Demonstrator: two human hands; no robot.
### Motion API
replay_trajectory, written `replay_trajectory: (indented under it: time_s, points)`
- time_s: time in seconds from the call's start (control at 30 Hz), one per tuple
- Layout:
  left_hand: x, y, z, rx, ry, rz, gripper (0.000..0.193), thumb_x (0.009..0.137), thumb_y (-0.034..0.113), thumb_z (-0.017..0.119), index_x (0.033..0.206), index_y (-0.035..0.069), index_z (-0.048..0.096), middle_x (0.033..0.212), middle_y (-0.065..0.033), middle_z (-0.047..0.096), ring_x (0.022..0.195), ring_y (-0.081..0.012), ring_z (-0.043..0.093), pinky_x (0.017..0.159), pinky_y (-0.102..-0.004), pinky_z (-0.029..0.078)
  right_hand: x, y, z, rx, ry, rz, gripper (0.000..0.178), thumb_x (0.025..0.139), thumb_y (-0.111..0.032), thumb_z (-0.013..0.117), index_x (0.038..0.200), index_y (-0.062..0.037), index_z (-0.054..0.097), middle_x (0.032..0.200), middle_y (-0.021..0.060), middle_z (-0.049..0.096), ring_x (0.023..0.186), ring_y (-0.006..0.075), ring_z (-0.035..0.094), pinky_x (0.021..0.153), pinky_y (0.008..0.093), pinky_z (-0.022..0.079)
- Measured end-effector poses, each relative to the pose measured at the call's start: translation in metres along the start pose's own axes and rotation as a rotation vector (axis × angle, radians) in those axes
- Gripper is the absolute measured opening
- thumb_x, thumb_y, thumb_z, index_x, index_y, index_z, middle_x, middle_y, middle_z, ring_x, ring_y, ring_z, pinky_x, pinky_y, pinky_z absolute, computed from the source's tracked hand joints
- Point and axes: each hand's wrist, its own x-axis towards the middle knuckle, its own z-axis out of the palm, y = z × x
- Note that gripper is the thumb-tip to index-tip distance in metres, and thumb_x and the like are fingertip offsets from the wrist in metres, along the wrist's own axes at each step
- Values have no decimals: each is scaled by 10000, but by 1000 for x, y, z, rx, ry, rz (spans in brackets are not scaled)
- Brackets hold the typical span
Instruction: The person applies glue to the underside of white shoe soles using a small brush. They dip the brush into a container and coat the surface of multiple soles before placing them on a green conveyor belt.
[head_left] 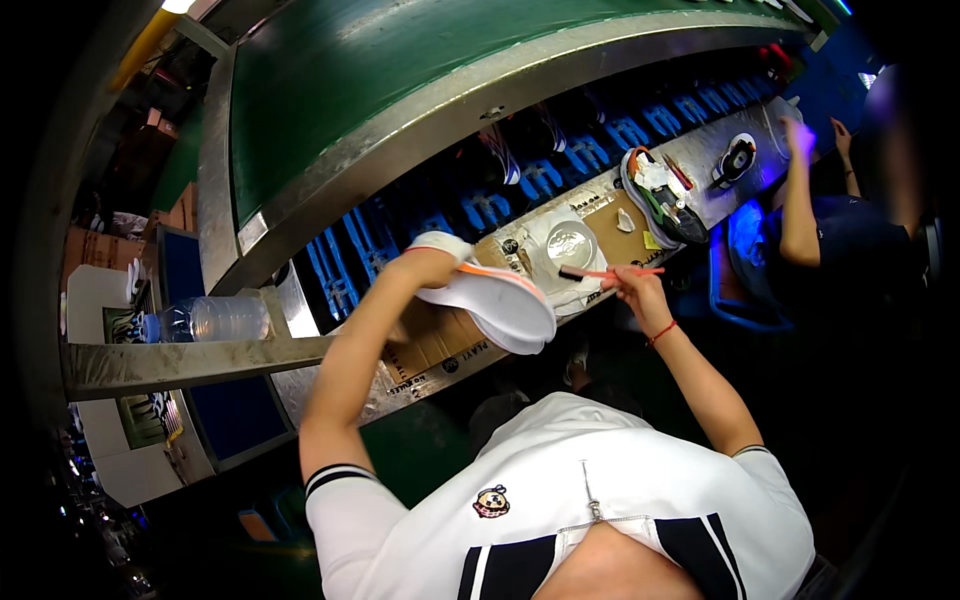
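Note:
My left hand (428, 268) is wrapped round one end of a white shoe sole (505, 312) with an orange-red edge, held tilted above the bench. Part of the sole hides behind my fingers. My right hand (637, 290) pinches a thin brush (612, 273) by its red handle, its dark tip pointing left. That tip hangs over the near side of a round whitish dish (571, 243), apart from the sole. Whether the tip touches the dish or the sheet beneath it, I cannot tell.
Cardboard (432, 350) covers part of the metal bench. Right of the dish lie a dark shoe (665, 205) and another shoe (738, 160). Behind runs a rack of blue holders (540, 180) under a green conveyor. A large bottle (225, 320) stands left; a co-worker (830, 225) works at right.

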Motion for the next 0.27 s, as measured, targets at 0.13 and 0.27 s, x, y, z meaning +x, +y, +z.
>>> replay_trajectory:
  time_s: [0.13, 0.27]
  points:
    - [-102, 6, 12, -857, 300, -296, 590, 635, 86, 679, 1205, 28, 537, 1025, -212, 636, 938, -287, 635, 837, -344, 489, 48, -3, 6, -268, 11, -380, 254, 907, -178, 559, 1020, 41, 619, 845, 91, 685, 726, 97, 627, 643, 191, 439]
    - [-123, 45, 93, -1571, 798, 34, 876, 643, 36, 676, 1433, 85, 299, 1389, -176, 409, 1306, -218, 357, 1119, -304, 146, 75, -2, 19, -321, -40, -356, 261, 904, -157, 571, 1036, 64, 611, 859, 98, 689, 805, 122, 647, 708, 200, 465]
